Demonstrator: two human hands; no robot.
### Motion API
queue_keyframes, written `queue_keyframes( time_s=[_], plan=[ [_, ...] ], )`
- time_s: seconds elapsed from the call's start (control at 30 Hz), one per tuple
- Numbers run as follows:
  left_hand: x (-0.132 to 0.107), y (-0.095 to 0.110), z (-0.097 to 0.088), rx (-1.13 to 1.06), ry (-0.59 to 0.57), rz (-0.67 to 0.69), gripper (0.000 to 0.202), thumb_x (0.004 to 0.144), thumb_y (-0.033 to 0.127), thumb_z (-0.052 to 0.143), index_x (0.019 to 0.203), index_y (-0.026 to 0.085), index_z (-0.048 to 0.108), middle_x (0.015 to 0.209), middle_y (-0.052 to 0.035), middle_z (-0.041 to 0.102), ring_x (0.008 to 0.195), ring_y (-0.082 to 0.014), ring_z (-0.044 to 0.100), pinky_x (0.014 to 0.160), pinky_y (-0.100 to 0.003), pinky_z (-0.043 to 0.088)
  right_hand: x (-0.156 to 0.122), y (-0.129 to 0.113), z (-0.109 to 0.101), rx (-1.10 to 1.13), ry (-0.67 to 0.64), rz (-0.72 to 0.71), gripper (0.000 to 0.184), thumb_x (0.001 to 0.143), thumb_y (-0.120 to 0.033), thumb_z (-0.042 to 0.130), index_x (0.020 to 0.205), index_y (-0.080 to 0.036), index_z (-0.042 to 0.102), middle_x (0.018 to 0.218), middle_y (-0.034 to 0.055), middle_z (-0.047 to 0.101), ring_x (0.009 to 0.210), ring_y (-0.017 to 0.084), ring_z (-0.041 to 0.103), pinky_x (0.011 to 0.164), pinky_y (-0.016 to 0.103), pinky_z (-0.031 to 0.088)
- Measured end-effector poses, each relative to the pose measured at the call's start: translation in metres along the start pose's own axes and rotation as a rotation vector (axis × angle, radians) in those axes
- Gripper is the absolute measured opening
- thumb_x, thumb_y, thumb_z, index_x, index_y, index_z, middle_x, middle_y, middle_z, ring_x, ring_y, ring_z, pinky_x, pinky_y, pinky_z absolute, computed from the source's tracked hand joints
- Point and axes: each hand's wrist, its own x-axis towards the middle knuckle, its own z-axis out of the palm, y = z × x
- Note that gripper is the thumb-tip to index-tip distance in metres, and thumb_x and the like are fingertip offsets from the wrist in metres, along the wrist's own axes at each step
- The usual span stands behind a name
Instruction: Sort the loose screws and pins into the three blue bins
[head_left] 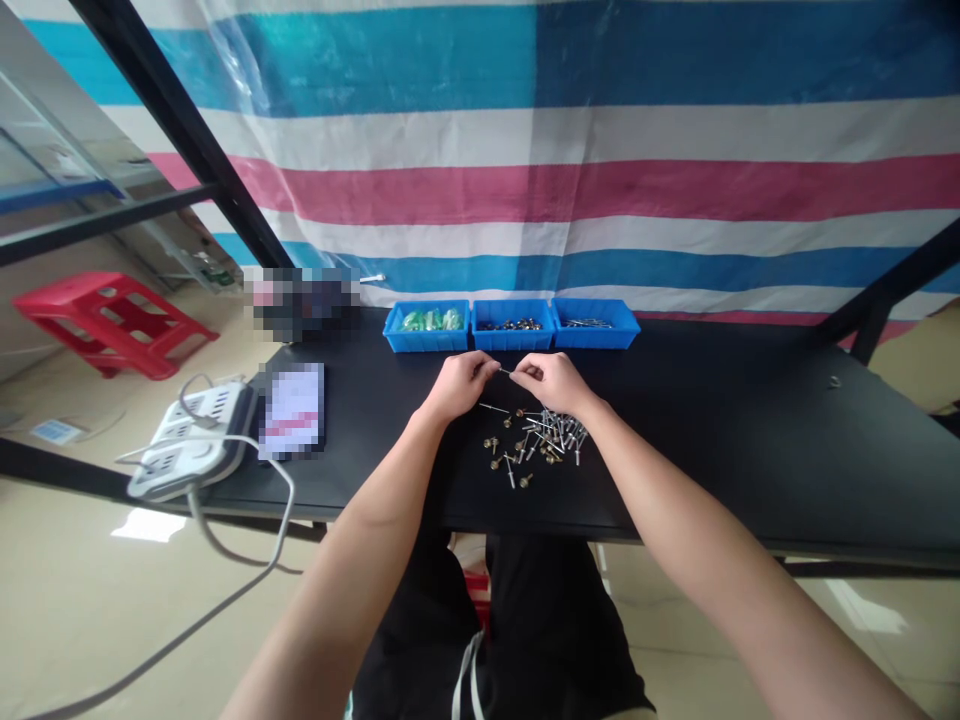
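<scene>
My left hand [463, 385] and my right hand [551, 381] meet near the middle of the black table, fingers pinched. Between their fingertips stretches a thin metal blind rivet [505, 371], gripped at both ends. Just below lies a loose pile of silvery blind rivets [559, 432], partly covered by my right wrist. Several brass-coloured screws [526, 481] are scattered among and beside them. One single rivet [493, 407] rests apart, under my left hand. Beyond my hands stand three blue bins: one with green-and-clear pieces [433, 320], one with brass-coloured screws [511, 325], one with rivets [589, 323].
At the left edge of the black table [712, 430] sit a white power strip [196, 440] with trailing cables and a blurred-out flat device [292, 412]. A small ring-like piece [834, 382] lies far right. A red stool [120, 320] stands on the floor; a striped sheet [450, 190] hangs behind.
</scene>
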Motion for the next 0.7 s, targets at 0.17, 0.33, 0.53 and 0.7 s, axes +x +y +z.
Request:
queue_keyframes(
  time_s=[0.17,0.33,0.53,0.7],
  plan=[
    [-0.001,0.001,-0.001,0.025,0.039,-0.021,0.036,0.088,0.045,0.047,0.075,0.016,0.065,0.069,-0.0026,0.066,0.063,-0.0147,0.056,0.066,-0.027,0.044,0.000,-0.001,0.000,0.048,-0.043,0.006,0.019,0.077,-0.032,0.059,0.076,-0.015,0.066,0.062,0.0003,0.062,0.055,0.011,0.052,0.055,0.022,0.038],
    [-0.001,0.002,0.000,-0.013,0.044,-0.065,0.051,0.090,0.055,0.038,0.067,0.016,0.061,0.064,-0.0024,0.064,0.062,-0.0147,0.057,0.063,-0.026,0.042,0.003,0.000,0.000,0.102,0.005,0.104,0.021,0.076,-0.034,0.059,0.067,-0.015,0.064,0.059,0.0007,0.062,0.054,0.012,0.053,0.055,0.023,0.039],
    [0.000,0.001,-0.001,0.012,0.079,-0.073,0.050,0.089,0.057,0.038,0.072,0.016,0.060,0.064,-0.0010,0.063,0.060,-0.0133,0.053,0.061,-0.026,0.040,0.011,0.015,-0.002,0.261,0.181,0.269,0.022,0.072,-0.034,0.060,0.060,-0.016,0.060,0.054,0.0003,0.060,0.049,0.010,0.050,0.052,0.023,0.038],
    [0.000,-0.002,-0.001,0.039,0.060,-0.061,0.045,0.088,0.055,0.042,0.078,0.017,0.063,0.065,-0.0006,0.062,0.061,-0.0139,0.053,0.061,-0.026,0.039,0.017,0.021,-0.008,0.620,0.388,0.462,0.015,0.062,-0.027,0.062,0.054,-0.016,0.056,0.045,-0.0033,0.051,0.036,0.005,0.037,0.037,0.019,0.023]
  ],
)
